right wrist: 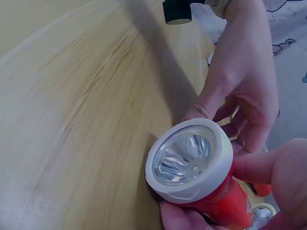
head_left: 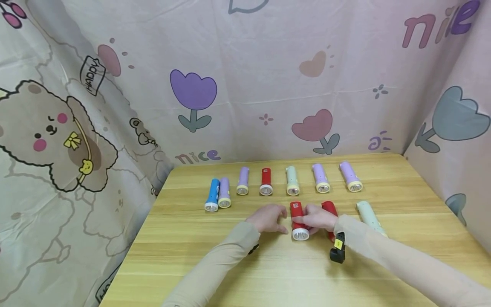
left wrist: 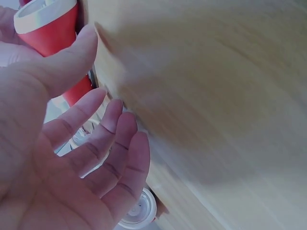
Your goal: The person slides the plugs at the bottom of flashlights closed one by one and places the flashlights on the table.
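Observation:
A red flashlight with a white head ring lies on the wooden table, its lens facing the person. My right hand holds it from the right side; in the right wrist view its thumb and fingers are on either side of the red body, just behind the ring. To the left, my left hand hovers beside the flashlight with relaxed, slightly bent fingers and an empty palm. Another red flashlight is partly hidden beneath the right wrist. The right sleeve covers the near end of a mint flashlight.
Behind the hands stretches a row of flashlights: purple, red, mint, purple and purple. At the left, a blue flashlight lies against a purple one. A printed curtain hangs behind the table.

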A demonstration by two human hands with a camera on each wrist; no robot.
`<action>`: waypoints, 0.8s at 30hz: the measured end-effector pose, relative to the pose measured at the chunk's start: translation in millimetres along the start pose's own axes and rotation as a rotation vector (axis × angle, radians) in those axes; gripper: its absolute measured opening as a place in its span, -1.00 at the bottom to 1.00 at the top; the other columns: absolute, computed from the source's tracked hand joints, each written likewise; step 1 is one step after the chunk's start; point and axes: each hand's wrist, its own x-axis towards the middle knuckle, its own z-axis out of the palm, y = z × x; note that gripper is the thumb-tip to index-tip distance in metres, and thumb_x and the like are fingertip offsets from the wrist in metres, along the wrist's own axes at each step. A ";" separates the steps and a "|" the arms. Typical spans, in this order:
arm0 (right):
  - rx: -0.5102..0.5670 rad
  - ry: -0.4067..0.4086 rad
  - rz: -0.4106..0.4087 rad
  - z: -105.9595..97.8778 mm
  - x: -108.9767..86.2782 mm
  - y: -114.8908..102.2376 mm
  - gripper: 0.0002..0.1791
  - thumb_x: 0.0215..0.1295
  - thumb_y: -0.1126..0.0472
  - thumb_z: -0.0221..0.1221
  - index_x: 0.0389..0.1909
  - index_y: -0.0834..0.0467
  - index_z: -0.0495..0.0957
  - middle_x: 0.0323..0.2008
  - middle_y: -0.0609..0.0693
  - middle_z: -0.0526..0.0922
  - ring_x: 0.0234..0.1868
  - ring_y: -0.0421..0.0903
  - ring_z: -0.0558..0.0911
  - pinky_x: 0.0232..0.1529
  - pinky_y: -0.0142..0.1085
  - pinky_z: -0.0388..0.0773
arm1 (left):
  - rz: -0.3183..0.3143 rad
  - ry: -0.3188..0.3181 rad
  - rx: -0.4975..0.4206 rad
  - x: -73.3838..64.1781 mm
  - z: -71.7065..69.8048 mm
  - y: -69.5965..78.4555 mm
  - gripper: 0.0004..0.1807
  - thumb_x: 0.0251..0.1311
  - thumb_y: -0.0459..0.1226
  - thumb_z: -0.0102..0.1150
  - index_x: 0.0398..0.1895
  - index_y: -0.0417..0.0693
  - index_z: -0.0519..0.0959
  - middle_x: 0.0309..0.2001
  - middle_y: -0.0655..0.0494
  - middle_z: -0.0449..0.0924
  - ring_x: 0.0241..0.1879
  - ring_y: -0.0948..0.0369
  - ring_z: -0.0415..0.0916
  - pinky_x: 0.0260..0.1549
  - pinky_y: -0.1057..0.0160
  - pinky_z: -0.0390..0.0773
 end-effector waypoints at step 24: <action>0.056 -0.023 0.029 5.1 -2.1 1.8 -0.66 0.39 0.10 0.23 -0.15 0.35 0.48 -0.32 0.12 0.63 -0.40 -0.11 0.67 -0.34 -0.25 0.76 | 0.012 0.004 0.001 -0.1 -0.1 -0.4 -0.54 0.07 0.00 0.50 -0.02 0.04 0.59 -0.37 0.24 0.53 -0.37 0.35 0.40 -0.28 0.41 0.48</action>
